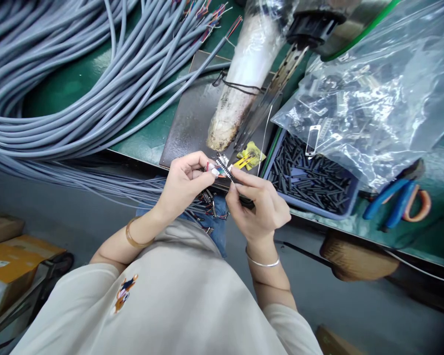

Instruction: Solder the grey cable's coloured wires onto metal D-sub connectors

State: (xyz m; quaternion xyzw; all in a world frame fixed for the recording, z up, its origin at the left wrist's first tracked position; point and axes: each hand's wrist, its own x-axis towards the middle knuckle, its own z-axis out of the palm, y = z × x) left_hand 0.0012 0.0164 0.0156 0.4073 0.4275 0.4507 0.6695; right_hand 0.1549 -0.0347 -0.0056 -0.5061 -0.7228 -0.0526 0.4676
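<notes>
Thumb and fingers of my left hand point(187, 180) are closed on the thin coloured wires point(210, 169) of a cable end. Beside them is a small multi-pin connector point(224, 165) with a row of metal pins. My right hand point(259, 204) pinches at the connector's right side, fingertips nearly meeting my left hand's; whether it grips the connector or a thin piece against it is hidden. Just beyond lie a yellow piece with slots point(244, 160) and a crumpled yellow sponge point(258, 152). More wired connectors point(209, 197) hang below the table edge by my lap.
Grey cables point(96, 98) fill the left. A plastic-wrapped white tube point(240, 84) and a perforated metal barrel point(281, 74) slant over a dark board point(187, 123). At right are a blue tray point(342, 214) of black sleeves, a plastic bag point(403, 98) of metal parts and blue-handled pliers point(395, 204).
</notes>
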